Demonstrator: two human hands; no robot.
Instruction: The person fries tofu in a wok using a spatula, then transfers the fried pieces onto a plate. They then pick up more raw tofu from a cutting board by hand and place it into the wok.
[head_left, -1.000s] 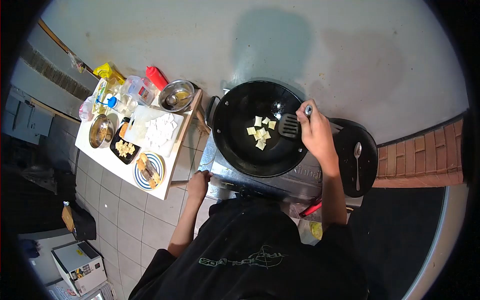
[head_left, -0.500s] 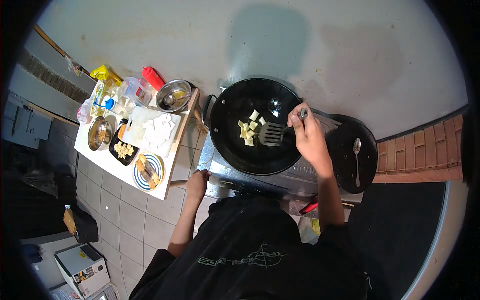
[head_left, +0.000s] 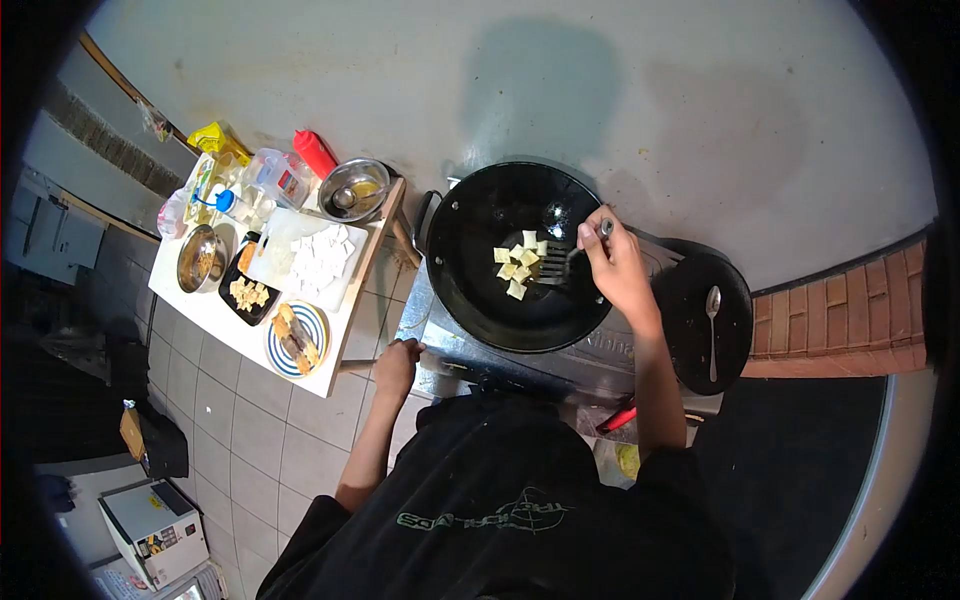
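Note:
My right hand (head_left: 612,265) is closed round the handle of a slotted spatula (head_left: 553,265). Its slotted blade rests low in a large black wok (head_left: 490,320), touching or just right of several pale square pieces of food (head_left: 516,262). The wok stands on a metal gas stove (head_left: 450,340). Beside the stove's front left corner is my left hand (head_left: 398,366), fingers curled closed; what they hold, if anything, is hidden.
Left of the stove, a white table (head_left: 335,345) carries a striped plate (head_left: 318,355), a white cutting board (head_left: 268,262) with white pieces, metal bowls and bottles. A spoon (head_left: 713,320) lies on a black round lid or pan (head_left: 690,350) at right.
The food pieces in the wok have shifted right and lie differently. The spatula blade has moved slightly right and turned more edge-on. My left hand stays in place.

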